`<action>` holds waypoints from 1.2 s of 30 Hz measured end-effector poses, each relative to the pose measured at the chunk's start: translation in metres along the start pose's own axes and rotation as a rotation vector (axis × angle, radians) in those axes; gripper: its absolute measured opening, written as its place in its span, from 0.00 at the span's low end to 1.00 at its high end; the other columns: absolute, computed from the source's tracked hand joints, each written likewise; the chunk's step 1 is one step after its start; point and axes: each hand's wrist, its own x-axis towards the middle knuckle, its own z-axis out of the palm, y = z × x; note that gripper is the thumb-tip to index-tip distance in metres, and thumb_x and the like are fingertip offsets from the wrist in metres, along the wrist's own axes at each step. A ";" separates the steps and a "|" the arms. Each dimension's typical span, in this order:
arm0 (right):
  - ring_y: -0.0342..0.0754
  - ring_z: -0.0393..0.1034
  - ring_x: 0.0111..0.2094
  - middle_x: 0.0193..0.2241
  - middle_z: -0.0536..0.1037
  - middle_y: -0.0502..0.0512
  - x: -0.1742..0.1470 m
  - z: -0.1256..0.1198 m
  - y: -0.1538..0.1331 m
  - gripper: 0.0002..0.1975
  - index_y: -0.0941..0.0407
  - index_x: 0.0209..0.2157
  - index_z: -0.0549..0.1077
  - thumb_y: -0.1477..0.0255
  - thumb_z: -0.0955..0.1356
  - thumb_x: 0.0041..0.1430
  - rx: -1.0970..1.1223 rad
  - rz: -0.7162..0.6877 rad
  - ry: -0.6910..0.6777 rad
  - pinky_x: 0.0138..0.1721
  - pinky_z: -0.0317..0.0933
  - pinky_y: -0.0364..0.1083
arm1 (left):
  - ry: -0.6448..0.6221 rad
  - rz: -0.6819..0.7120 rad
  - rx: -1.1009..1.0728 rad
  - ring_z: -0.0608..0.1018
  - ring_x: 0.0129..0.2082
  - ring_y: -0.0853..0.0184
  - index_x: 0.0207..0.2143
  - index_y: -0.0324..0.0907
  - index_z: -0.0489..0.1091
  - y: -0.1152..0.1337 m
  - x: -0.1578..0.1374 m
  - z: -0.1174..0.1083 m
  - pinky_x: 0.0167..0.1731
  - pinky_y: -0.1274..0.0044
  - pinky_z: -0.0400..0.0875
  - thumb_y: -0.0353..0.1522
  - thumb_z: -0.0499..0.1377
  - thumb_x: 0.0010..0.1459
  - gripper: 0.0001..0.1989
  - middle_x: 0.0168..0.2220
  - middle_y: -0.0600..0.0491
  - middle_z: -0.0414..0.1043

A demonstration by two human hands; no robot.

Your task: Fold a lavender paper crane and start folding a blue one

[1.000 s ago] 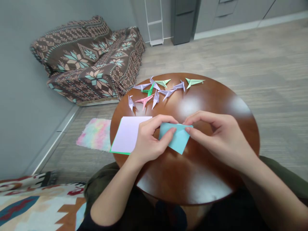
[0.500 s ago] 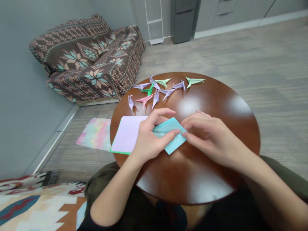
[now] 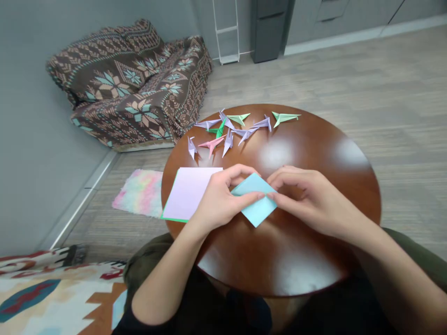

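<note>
A light blue folded paper square (image 3: 256, 214) is held between my two hands with one corner pointing toward me. My left hand (image 3: 223, 193) pinches it, the thumb lying across its upper face and the fingers behind. On the other side, my right hand (image 3: 307, 195) grips the right corner between thumb and fingertips. Both thumb tips nearly meet at the middle of the paper. The fingers hide its left and right corners in part. Beside my left hand lies a stack of lilac paper (image 3: 190, 190) with a green edge showing below.
Several folded paper birds in lilac, green and pink, such as a pink one (image 3: 211, 145), lie along the far left of the round brown table (image 3: 314, 139). Beyond stand a sofa with a patterned cover (image 3: 139, 88) and a pastel rug (image 3: 139, 191).
Both hands and the blue paper have shifted slightly right in view. The paper's upper face now looks flatter, and my right fingers have closed further over its right corner.
</note>
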 end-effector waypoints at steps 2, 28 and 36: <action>0.53 0.76 0.38 0.36 0.82 0.54 -0.001 -0.003 0.003 0.06 0.54 0.33 0.77 0.72 0.69 0.66 0.015 0.044 -0.008 0.43 0.64 0.51 | -0.014 -0.033 -0.012 0.81 0.30 0.68 0.40 0.39 0.78 -0.001 0.001 -0.001 0.31 0.80 0.72 0.34 0.74 0.52 0.15 0.33 0.52 0.83; 0.49 0.73 0.34 0.30 0.81 0.52 0.001 -0.003 0.013 0.13 0.54 0.26 0.81 0.61 0.78 0.58 0.282 0.237 0.130 0.40 0.65 0.48 | 0.247 0.008 -0.086 0.78 0.29 0.68 0.28 0.40 0.77 -0.011 0.007 -0.004 0.31 0.78 0.72 0.40 0.76 0.48 0.16 0.29 0.53 0.80; 0.49 0.73 0.34 0.31 0.81 0.52 0.000 -0.002 0.014 0.12 0.54 0.26 0.81 0.61 0.78 0.57 0.326 0.241 0.130 0.39 0.64 0.47 | 0.280 -0.026 -0.167 0.81 0.29 0.67 0.25 0.39 0.76 -0.010 0.007 -0.002 0.32 0.77 0.75 0.38 0.78 0.43 0.17 0.29 0.51 0.82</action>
